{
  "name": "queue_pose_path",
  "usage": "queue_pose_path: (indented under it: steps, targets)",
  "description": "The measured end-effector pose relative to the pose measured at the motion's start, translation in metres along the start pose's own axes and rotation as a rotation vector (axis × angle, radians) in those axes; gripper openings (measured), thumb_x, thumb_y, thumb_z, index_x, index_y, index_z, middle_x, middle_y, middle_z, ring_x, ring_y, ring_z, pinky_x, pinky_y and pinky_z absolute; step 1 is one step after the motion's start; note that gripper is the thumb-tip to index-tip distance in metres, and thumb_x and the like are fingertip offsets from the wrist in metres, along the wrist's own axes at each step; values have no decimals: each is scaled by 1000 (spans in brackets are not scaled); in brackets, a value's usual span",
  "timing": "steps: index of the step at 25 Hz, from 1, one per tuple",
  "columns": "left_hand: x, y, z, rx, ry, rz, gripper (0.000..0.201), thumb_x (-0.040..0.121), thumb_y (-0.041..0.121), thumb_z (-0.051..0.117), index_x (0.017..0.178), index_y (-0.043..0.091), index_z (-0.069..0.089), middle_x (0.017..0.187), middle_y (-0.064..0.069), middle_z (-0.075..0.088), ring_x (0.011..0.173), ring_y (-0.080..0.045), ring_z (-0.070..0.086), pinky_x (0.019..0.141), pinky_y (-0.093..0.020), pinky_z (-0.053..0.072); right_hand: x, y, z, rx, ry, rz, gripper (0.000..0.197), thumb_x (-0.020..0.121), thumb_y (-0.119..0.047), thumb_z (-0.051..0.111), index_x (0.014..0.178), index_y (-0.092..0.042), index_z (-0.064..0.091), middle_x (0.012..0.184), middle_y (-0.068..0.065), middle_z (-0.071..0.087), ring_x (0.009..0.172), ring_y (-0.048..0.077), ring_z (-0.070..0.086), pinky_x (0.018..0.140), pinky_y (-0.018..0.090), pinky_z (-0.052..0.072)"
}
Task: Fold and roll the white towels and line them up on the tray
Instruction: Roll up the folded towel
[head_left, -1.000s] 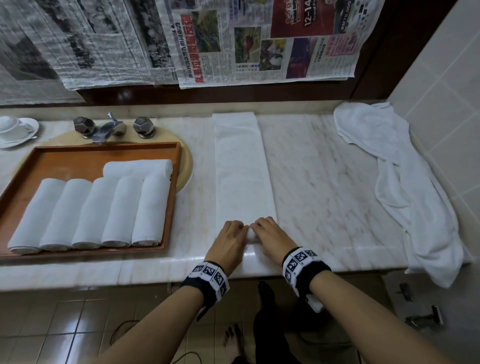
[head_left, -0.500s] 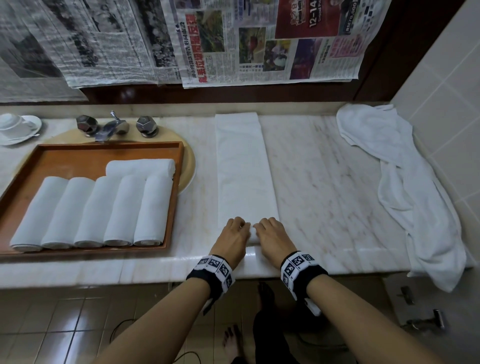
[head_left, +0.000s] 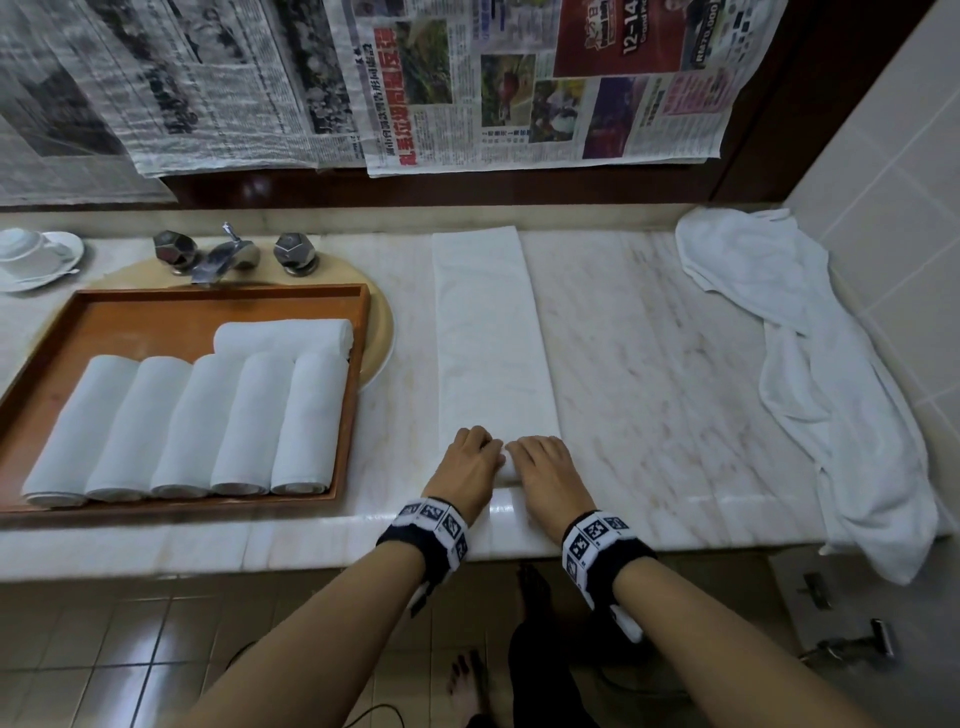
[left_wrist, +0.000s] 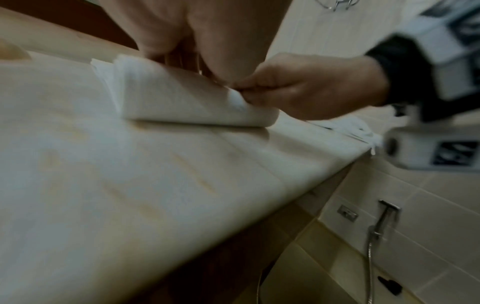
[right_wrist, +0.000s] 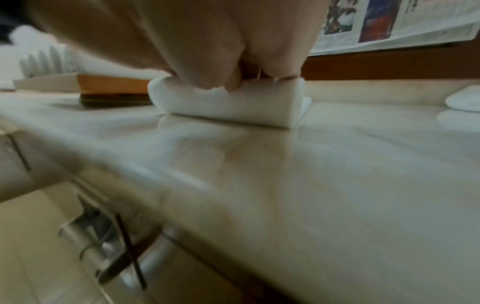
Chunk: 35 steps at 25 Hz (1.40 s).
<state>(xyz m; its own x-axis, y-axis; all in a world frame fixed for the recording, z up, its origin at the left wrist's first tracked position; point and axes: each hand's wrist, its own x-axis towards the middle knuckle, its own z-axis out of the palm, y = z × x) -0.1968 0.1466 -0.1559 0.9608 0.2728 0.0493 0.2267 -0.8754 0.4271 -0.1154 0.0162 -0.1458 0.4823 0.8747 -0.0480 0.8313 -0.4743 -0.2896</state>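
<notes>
Two hands, the left hand (head_left: 467, 467) and right hand (head_left: 548, 473), sit side by side near the tabletop (head_left: 649, 364) edge, fingers curled over the rolled end of a long folded towel (head_left: 488, 332). Farther left, six rolled towels (head_left: 182, 421) lie on the tray (head_left: 156, 322).

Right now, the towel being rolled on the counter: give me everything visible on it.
The folded towel is white, soft cloth, laid flat as a long narrow strip on the marble counter, running from the back wall toward the front edge. Its near end is curled into a small tight roll resting on the counter. The left hand and right hand sit side by side on top of the roll, fingers curled over it. It lies right of the tray, apart from it.
</notes>
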Motion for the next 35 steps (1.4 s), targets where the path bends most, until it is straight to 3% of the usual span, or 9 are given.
queue_pose_path:
  steps: [4, 7, 10, 13, 16, 20, 25, 31, 35]
  targets:
    - [-35, 2, 20, -51, 156, 57, 27, 80, 4, 52, 102, 0, 66, 98, -14, 61, 91, -23, 45, 81, -27, 42, 8, -1, -6, 14, -102, 26, 44, 77, 0, 51, 120, -7, 56, 117, 8, 54, 108, 28, 48, 100, 35, 35]
    - [-16, -4, 12, -59, 69, 4, 27, 71, -10, 67, 95, 2, 67, 94, -13, 61, 87, -27, 52, 76, -38, 52, -8, -9, 8, -16, 89, 15, 48, 71, -6, 40, 116, -6, 58, 109, 8, 57, 100, 26, 50, 100, 38, 32]
    - [9, -5, -2, 9, -107, -41, 28, 87, -4, 50, 109, 4, 65, 111, -13, 57, 103, -29, 51, 92, -36, 43, -16, -15, 15, -47, 66, 19, 54, 73, -9, 30, 122, -5, 53, 115, 10, 57, 106, 27, 53, 104, 42, 29]
    - [4, 5, -3, 5, 7, -76, 34, 83, -9, 51, 111, 6, 63, 112, -10, 56, 102, -26, 50, 91, -31, 43, -1, -8, 6, 10, 62, 30, 53, 77, -11, 22, 115, -7, 59, 108, 7, 61, 100, 28, 59, 100, 36, 29]
    - [-25, 9, 13, -66, 178, 5, 54, 61, -17, 66, 112, 1, 61, 106, -13, 58, 99, -27, 51, 87, -32, 50, 11, -6, -9, 1, -56, -9, 44, 80, -6, 40, 121, -12, 55, 115, 5, 57, 109, 26, 52, 99, 31, 29]
    - [-30, 0, 19, -93, 157, 37, 59, 59, -13, 74, 114, 0, 59, 108, -15, 59, 102, -25, 46, 87, -35, 53, 9, -8, -11, 17, -48, 22, 49, 78, -2, 51, 126, -10, 53, 121, 7, 54, 113, 26, 50, 104, 35, 33]
    - [10, -5, -4, 28, -74, -3, 34, 84, -5, 51, 116, 4, 59, 113, -13, 55, 105, -29, 50, 95, -35, 42, -5, -6, 8, -16, -3, 23, 55, 78, -10, 27, 126, -4, 53, 121, 10, 57, 113, 27, 54, 109, 47, 38]
    - [-34, 13, 15, -21, 249, 121, 52, 64, -5, 49, 116, 3, 48, 113, -15, 52, 105, -27, 43, 97, -35, 37, 16, -1, -5, 58, -71, 36, 45, 79, 1, 49, 122, -12, 53, 119, 4, 53, 112, 24, 48, 103, 31, 31]
    - [-22, -3, 14, 32, 220, 126, 42, 74, 3, 39, 112, 1, 57, 108, -14, 61, 102, -25, 49, 92, -36, 50, -1, -5, 1, -18, 28, 8, 42, 87, -14, 38, 124, -2, 53, 118, 12, 57, 108, 29, 55, 105, 45, 42]
